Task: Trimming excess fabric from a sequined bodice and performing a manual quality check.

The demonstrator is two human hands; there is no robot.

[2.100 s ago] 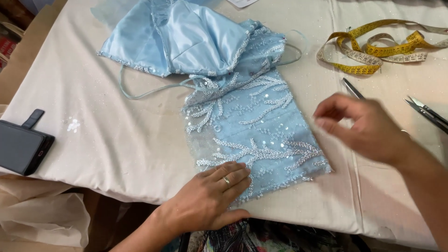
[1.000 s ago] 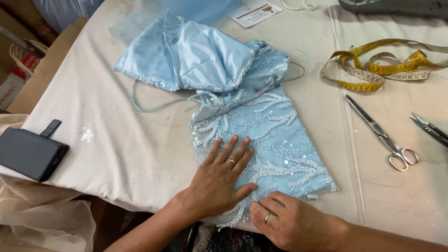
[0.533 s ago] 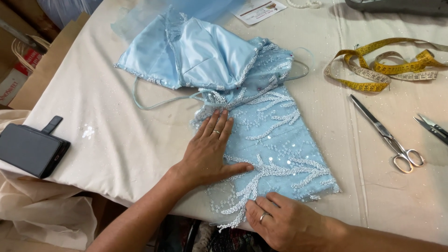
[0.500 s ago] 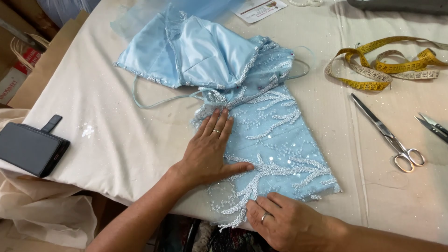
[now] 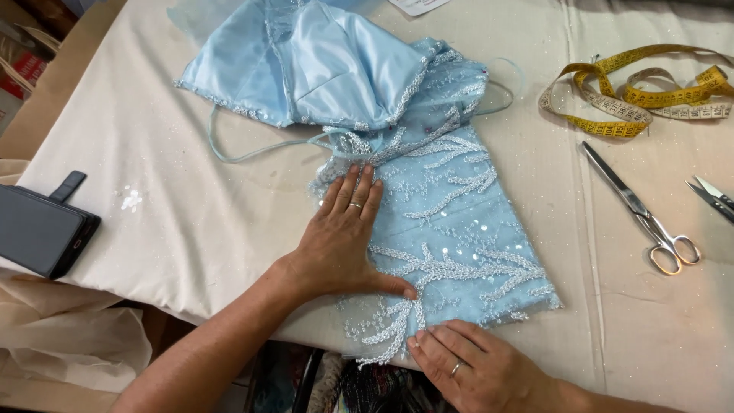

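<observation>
- Under my left hand [image 5: 344, 245] lies one pale blue satin dress with silver beaded lace [image 5: 436, 229]; the palm is flat on it, fingers stretched and close together, pointing away from me, thumb stuck out to the right along a beaded branch. It grips nothing, it only presses.
- At the near edge of the table, my right hand [image 5: 474, 367] rests palm down on the dress's lower hem, fingers straight and pointing left, fingertips on the beaded fringe that hangs over the edge. It too holds nothing.
- Both hands wear one ring each; both forearms come in from the bottom, the left at a slant from the lower left.
- The dress lies in the middle of the cream cloth-covered table [image 5: 191, 222], its long axis running from near me up and slightly left: skirt hem towards me, the satin bodice folded open at the far end, one thin strap looping off to the left.
- To the right, well apart from the dress, lies one pair of long steel scissors [image 5: 642, 210], blades pointing away and left.
- Beyond them, at the right edge, one pair of small snips [image 5: 715, 197].
- Far right, one coiled yellow measuring tape [image 5: 634, 95].
- At the left edge, one black phone in a wallet case [image 5: 42, 229].
</observation>
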